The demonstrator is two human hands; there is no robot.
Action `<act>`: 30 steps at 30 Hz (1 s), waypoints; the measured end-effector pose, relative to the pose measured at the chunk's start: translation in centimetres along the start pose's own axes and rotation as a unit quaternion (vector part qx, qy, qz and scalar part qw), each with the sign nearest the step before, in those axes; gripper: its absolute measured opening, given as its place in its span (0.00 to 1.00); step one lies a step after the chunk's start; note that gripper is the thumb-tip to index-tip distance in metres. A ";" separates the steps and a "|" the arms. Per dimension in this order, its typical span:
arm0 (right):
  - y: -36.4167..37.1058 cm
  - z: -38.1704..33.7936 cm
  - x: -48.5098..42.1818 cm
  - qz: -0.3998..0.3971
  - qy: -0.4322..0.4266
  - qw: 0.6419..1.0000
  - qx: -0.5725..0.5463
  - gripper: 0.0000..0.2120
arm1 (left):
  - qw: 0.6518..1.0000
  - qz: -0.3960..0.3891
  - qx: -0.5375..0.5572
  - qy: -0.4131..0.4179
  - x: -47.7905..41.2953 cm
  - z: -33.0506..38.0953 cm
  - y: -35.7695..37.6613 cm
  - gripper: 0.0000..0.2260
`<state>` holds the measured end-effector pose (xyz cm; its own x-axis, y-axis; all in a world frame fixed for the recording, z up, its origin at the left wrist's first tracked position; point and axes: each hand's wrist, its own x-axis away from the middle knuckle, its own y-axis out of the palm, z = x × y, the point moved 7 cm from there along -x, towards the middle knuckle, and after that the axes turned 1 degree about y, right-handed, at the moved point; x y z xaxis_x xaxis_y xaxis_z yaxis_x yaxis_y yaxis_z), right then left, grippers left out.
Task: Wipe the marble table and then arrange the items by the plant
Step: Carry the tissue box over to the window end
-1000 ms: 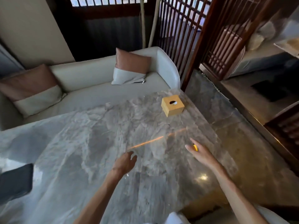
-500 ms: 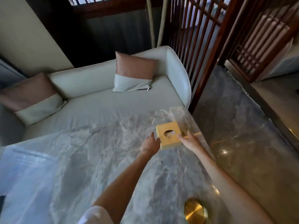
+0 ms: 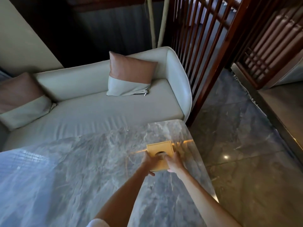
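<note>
My left hand (image 3: 148,163) curls round the left side of the yellow box (image 3: 162,147); my right hand (image 3: 175,162) clasps its right side. The box is square and smooth, with a round hole on top. It sits right of centre, near the corner of the glossy, grey-veined marble table (image 3: 91,164).

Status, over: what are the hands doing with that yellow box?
Report: left hand and right hand grip yellow box. Box at far right corner of marble table. Beyond it, sofa.

No readable text, label or number anywhere.
</note>
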<state>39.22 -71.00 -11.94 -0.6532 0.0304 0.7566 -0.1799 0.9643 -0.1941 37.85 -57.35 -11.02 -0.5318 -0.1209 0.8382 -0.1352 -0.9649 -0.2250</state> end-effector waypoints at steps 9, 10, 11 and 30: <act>5.3 0.7 8.2 -0.027 -0.020 0.999 0.012 0.10 | 1.000 0.016 0.018 0.005 5.5 -5.1 -5.2 0.23; 6.5 0.8 10.0 -0.028 -0.026 0.999 0.028 0.07 | 0.999 0.028 0.024 0.004 7.0 -6.4 -6.3 0.22; 7.8 1.1 11.5 -0.032 -0.031 0.998 0.036 0.03 | 0.998 0.038 0.040 0.005 8.4 -7.8 -7.4 0.20; 30.9 7.9 32.8 -0.124 -0.171 0.967 0.144 0.38 | 0.914 0.016 0.374 0.159 28.4 -37.1 -27.9 0.22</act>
<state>6.43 -42.32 1.89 -0.7592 -0.3287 0.5618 -0.5276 0.8162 -0.2354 -4.54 -25.18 0.64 -0.7579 -0.1922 0.6234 0.4300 -0.8658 0.2560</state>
